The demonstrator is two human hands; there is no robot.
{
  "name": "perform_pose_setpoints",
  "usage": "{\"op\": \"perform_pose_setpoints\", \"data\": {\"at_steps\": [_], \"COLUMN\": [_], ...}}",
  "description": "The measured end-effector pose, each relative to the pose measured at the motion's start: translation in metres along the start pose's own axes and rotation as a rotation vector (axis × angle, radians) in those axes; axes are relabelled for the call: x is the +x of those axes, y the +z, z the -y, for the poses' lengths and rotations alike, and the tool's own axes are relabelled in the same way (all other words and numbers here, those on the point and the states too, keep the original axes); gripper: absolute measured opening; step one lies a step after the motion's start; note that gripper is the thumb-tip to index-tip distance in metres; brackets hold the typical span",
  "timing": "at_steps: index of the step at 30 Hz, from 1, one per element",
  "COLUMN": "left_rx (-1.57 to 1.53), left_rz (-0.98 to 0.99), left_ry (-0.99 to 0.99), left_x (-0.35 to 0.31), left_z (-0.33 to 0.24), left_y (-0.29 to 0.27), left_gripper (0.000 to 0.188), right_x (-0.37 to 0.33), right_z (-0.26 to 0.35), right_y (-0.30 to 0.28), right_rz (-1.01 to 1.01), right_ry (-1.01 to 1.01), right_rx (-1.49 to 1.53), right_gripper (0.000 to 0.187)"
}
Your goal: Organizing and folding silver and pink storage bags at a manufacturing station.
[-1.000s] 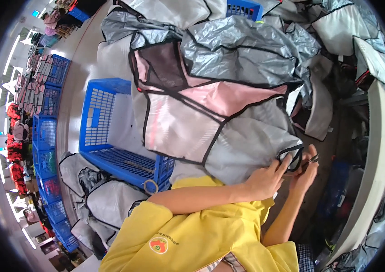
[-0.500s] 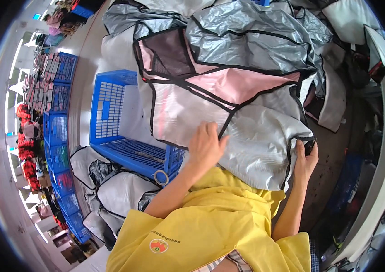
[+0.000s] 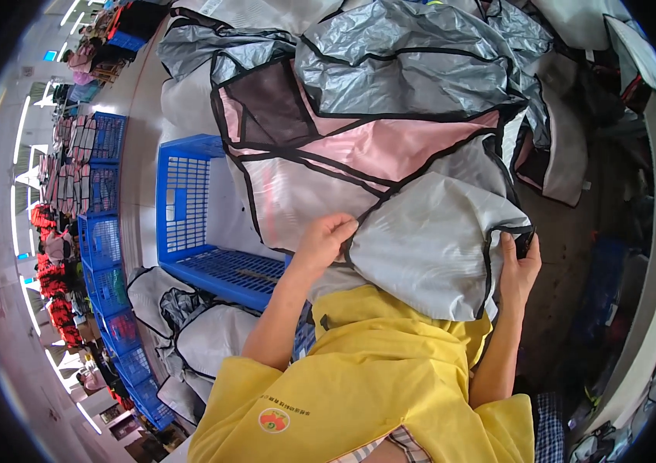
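Note:
Spread in front of me is a large sewn fabric piece (image 3: pixel 428 231), pale silver-grey with pink panels, a dark mesh pocket (image 3: pixel 274 104) and black binding along its edges. My left hand (image 3: pixel 323 241) pinches a dark-bound edge near the middle of the piece. At its right corner, my right hand (image 3: pixel 519 262) grips the black-bound edge, thumb on top and fingers partly hidden behind the cloth. The near part of the piece hangs against my yellow shirt. Crumpled shiny silver fabric (image 3: pixel 413 69) lies beyond the pink panels.
A blue plastic crate (image 3: pixel 185 204) stands to the left, partly under the fabric. Below it lie more grey bound pieces (image 3: pixel 216 336). Stacked blue crates (image 3: pixel 104 247) line the far left. A curved pale edge (image 3: pixel 652 255) runs along the right.
My left hand has gone from lying over the cloth with fingers loose to pinching its edge, slightly further left. The near panel looks smoother. My right hand keeps its hold.

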State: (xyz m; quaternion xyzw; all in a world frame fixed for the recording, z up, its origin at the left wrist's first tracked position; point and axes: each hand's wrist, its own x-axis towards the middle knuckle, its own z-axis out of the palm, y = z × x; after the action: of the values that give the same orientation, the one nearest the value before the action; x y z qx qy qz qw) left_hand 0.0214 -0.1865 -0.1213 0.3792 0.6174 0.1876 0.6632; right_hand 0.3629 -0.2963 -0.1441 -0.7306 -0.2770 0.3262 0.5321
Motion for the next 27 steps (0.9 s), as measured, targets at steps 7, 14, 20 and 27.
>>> {"op": "perform_pose_setpoints", "data": {"at_steps": [7,14,20,27], "left_rx": [0.281,0.471,0.512,0.918], "left_rz": [-0.298,-0.326,-0.45,-0.426], "left_ry": [0.268,0.379,0.505,0.27], "left_x": [-0.026,-0.044,-0.042,-0.076], "left_z": [0.016,0.082,0.103,0.173], "left_y": [-0.058,-0.061,-0.058,-0.082], "left_gripper": [0.018,0.025,0.013,0.006], "right_x": [0.004,0.009,0.011,0.009], "right_z": [-0.016,-0.016,-0.014,-0.015], "right_y": [-0.013,-0.006,-0.006,-0.011], "right_rz": [-0.005,0.039,0.04,0.032], "right_ry": [-0.055,0.004,-0.013,-0.058], "right_rx": [-0.061,-0.105,-0.149,-0.017], "right_gripper": [0.03,0.038,0.035,0.027]}}
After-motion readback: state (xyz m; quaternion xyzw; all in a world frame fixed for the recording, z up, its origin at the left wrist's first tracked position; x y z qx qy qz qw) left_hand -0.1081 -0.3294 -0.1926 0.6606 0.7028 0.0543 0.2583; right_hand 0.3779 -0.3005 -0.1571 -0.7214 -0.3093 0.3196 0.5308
